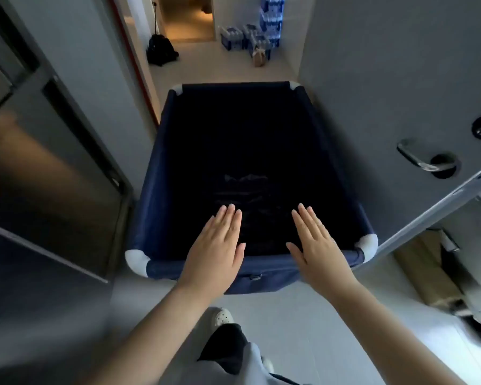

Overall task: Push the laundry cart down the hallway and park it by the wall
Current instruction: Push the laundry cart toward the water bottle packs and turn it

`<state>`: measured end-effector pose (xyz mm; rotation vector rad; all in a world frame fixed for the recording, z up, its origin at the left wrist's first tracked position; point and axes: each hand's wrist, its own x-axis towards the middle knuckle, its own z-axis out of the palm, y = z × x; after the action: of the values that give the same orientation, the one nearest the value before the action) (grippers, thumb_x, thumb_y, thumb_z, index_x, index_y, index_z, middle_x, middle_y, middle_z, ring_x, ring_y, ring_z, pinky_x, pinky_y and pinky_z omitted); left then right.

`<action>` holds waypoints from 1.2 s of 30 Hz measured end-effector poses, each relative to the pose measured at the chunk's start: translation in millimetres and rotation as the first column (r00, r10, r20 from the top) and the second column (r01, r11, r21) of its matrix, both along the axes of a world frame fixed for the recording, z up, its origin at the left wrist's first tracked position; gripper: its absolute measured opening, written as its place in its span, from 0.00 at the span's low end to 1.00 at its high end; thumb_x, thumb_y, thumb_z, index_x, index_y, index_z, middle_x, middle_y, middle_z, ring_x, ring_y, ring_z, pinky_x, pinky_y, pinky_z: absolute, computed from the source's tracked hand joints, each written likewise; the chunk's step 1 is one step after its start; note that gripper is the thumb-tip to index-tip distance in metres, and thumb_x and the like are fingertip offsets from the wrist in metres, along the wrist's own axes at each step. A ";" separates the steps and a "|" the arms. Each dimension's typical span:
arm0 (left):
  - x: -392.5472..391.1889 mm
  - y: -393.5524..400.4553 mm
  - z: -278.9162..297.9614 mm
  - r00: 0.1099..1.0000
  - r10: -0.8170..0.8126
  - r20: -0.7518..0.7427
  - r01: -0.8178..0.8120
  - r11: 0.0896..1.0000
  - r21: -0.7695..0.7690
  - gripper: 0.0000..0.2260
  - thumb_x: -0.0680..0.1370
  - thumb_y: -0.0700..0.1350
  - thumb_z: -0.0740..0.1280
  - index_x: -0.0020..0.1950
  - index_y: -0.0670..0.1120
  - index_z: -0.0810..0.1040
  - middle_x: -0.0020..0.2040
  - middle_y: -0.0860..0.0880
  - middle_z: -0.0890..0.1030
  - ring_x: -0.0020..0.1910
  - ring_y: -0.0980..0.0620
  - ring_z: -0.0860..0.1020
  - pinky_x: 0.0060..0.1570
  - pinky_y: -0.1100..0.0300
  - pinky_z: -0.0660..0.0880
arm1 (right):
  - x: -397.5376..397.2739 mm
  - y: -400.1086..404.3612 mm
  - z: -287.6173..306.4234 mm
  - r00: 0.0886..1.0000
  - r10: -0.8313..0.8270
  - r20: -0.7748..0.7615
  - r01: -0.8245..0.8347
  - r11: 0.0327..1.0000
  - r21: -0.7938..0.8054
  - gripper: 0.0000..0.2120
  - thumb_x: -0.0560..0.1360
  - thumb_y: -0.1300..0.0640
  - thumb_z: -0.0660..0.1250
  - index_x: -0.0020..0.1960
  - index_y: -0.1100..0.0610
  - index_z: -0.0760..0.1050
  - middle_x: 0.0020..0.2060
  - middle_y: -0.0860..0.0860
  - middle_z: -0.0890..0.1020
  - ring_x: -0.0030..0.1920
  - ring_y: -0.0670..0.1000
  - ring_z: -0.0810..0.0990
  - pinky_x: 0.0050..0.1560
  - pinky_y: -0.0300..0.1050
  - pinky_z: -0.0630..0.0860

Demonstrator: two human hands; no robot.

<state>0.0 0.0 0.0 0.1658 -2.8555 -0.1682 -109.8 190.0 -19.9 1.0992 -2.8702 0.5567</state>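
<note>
A navy fabric laundry cart (161,151) with white corner caps fills the middle of the view, its dark inside nearly black with faint folded cloth at the bottom. My left hand (215,247) lies flat, palm down, over the cart's near rim, fingers spread and pointing forward. Beside it, my right hand (315,247) is flat in the same way over the same rim. Neither hand is curled around the rim; whether the palms touch it I cannot tell.
A grey door (400,79) with a metal lever handle (422,158) stands open on the right, close to the cart. A dark door frame (75,129) is on the left. Ahead lie a black bag (161,50), stacked water-bottle packs (254,31) and a paper bag (259,56).
</note>
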 end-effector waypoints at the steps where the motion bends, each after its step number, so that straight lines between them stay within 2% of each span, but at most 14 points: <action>1: 1.0 1.7 -8.5 0.999 -0.003 0.052 0.004 1.000 -0.009 0.25 0.78 0.47 0.63 0.71 0.37 0.62 0.72 0.39 0.67 0.71 0.42 0.65 0.69 0.48 0.61 | 0.2 -0.2 -10.6 1.000 0.001 0.028 -0.003 0.999 0.048 0.29 0.80 0.50 0.55 0.75 0.56 0.46 0.77 0.52 0.49 0.76 0.50 0.42 0.74 0.43 0.44; 3: 4.2 2.7 -29.7 0.995 -0.021 0.099 0.021 1.000 0.001 0.25 0.78 0.47 0.61 0.72 0.38 0.60 0.73 0.39 0.65 0.73 0.42 0.63 0.71 0.48 0.59 | -1.1 1.5 -33.3 0.997 0.005 0.080 -0.016 0.989 0.144 0.28 0.80 0.52 0.54 0.75 0.57 0.46 0.77 0.53 0.48 0.77 0.52 0.42 0.75 0.44 0.44; 7: 12.3 -4.1 -75.3 0.948 -0.017 0.318 0.004 0.999 0.041 0.25 0.82 0.49 0.51 0.75 0.42 0.47 0.78 0.43 0.51 0.77 0.46 0.49 0.75 0.53 0.47 | 2.4 5.2 -71.0 0.990 -0.002 0.139 -0.033 0.968 0.249 0.27 0.80 0.55 0.54 0.75 0.58 0.47 0.77 0.55 0.48 0.77 0.55 0.42 0.76 0.48 0.44; 11: 18.8 -9.6 -108.7 0.894 -0.007 0.448 0.004 1.000 0.007 0.24 0.82 0.47 0.50 0.76 0.43 0.45 0.78 0.45 0.48 0.77 0.46 0.48 0.75 0.52 0.48 | 0.3 10.0 -92.7 0.977 -0.028 0.211 -0.036 0.954 0.297 0.30 0.78 0.64 0.57 0.75 0.58 0.45 0.77 0.52 0.48 0.77 0.52 0.44 0.75 0.46 0.57; 15: 16.1 -11.3 -125.8 0.886 0.011 0.464 -0.003 1.000 -0.017 0.26 0.81 0.41 0.54 0.75 0.43 0.44 0.78 0.45 0.48 0.77 0.46 0.48 0.75 0.53 0.48 | -3.8 13.8 -102.2 0.972 -0.019 0.234 -0.038 0.971 0.236 0.35 0.73 0.73 0.57 0.75 0.57 0.47 0.77 0.51 0.53 0.77 0.51 0.49 0.75 0.44 0.55; 17: 13.8 -11.9 -125.5 0.894 0.016 0.448 -0.008 1.000 -0.018 0.29 0.79 0.37 0.57 0.75 0.42 0.46 0.78 0.45 0.50 0.76 0.45 0.51 0.75 0.53 0.49 | -6.0 16.0 -104.0 0.973 -0.025 0.231 -0.024 0.978 0.206 0.35 0.72 0.74 0.57 0.75 0.55 0.51 0.76 0.51 0.57 0.76 0.51 0.53 0.74 0.43 0.54; 18: 13.0 -12.4 -123.3 0.902 0.016 0.431 -0.009 1.000 -0.018 0.30 0.77 0.36 0.62 0.75 0.42 0.50 0.77 0.44 0.55 0.76 0.45 0.55 0.74 0.53 0.53 | -7.0 17.7 -105.7 0.974 -0.036 0.224 -0.006 0.983 0.184 0.34 0.72 0.74 0.57 0.74 0.55 0.53 0.75 0.51 0.59 0.75 0.52 0.56 0.74 0.43 0.57; 20: 13.9 -13.5 -119.0 0.925 0.002 0.381 0.009 1.000 -0.026 0.33 0.66 0.35 0.74 0.69 0.41 0.67 0.70 0.44 0.72 0.68 0.46 0.71 0.67 0.53 0.69 | -7.9 19.2 -107.2 0.974 -0.071 0.216 0.044 0.991 0.126 0.33 0.72 0.75 0.59 0.73 0.53 0.59 0.73 0.51 0.65 0.73 0.53 0.62 0.71 0.44 0.64; 22: 15.2 -15.2 -118.9 0.944 -0.020 0.330 0.035 0.999 -0.038 0.34 0.56 0.32 0.78 0.62 0.42 0.76 0.62 0.46 0.80 0.60 0.47 0.79 0.57 0.51 0.78 | -8.9 19.5 -108.0 0.975 -0.091 0.204 0.075 0.994 0.085 0.32 0.70 0.75 0.60 0.70 0.53 0.64 0.70 0.51 0.70 0.70 0.54 0.66 0.67 0.45 0.68; 25: 13.5 -19.1 -119.2 0.963 -0.045 0.265 0.055 0.998 -0.028 0.36 0.53 0.28 0.76 0.61 0.41 0.77 0.60 0.46 0.81 0.58 0.46 0.80 0.54 0.49 0.79 | -13.1 18.2 -108.9 0.978 -0.085 0.192 0.072 0.995 0.076 0.31 0.70 0.75 0.61 0.69 0.54 0.67 0.68 0.51 0.73 0.69 0.54 0.69 0.64 0.46 0.71; 31: 3.9 -28.7 -119.4 0.964 -0.093 0.249 0.091 0.996 0.022 0.33 0.56 0.27 0.74 0.61 0.41 0.77 0.60 0.45 0.81 0.57 0.47 0.81 0.55 0.47 0.78 | -25.6 14.8 -111.0 0.976 -0.066 0.205 0.047 0.994 0.099 0.30 0.71 0.74 0.62 0.69 0.53 0.67 0.68 0.51 0.73 0.68 0.53 0.69 0.65 0.45 0.72; 32: 0.9 -29.8 -121.1 0.966 -0.105 0.235 0.100 0.994 0.031 0.31 0.59 0.27 0.71 0.61 0.40 0.77 0.60 0.45 0.81 0.57 0.47 0.81 0.55 0.47 0.78 | -28.4 13.4 -111.4 0.976 -0.065 0.208 0.047 0.995 0.093 0.30 0.71 0.74 0.62 0.69 0.53 0.67 0.68 0.51 0.73 0.68 0.53 0.69 0.65 0.45 0.72; 34: -6.3 -34.7 -122.3 0.966 -0.130 0.222 0.126 0.992 0.031 0.25 0.66 0.29 0.60 0.62 0.41 0.77 0.60 0.45 0.81 0.57 0.47 0.81 0.55 0.47 0.78 | -35.6 9.0 -112.0 0.976 -0.068 0.208 0.050 0.995 0.089 0.30 0.71 0.75 0.62 0.68 0.53 0.68 0.67 0.51 0.73 0.68 0.53 0.70 0.64 0.45 0.72; 36: -15.9 -41.4 -120.1 0.957 -0.131 0.258 0.131 0.991 0.018 0.26 0.67 0.32 0.52 0.61 0.41 0.77 0.60 0.46 0.81 0.57 0.48 0.81 0.55 0.48 0.78 | -45.1 3.2 -112.2 0.974 -0.084 0.210 0.068 0.994 0.081 0.29 0.71 0.74 0.62 0.68 0.53 0.69 0.67 0.51 0.74 0.68 0.54 0.70 0.63 0.45 0.72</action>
<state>-15.9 -41.4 -120.1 -0.0039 -3.1289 -0.1860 -154.9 193.2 -132.1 0.9894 -3.1248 0.6044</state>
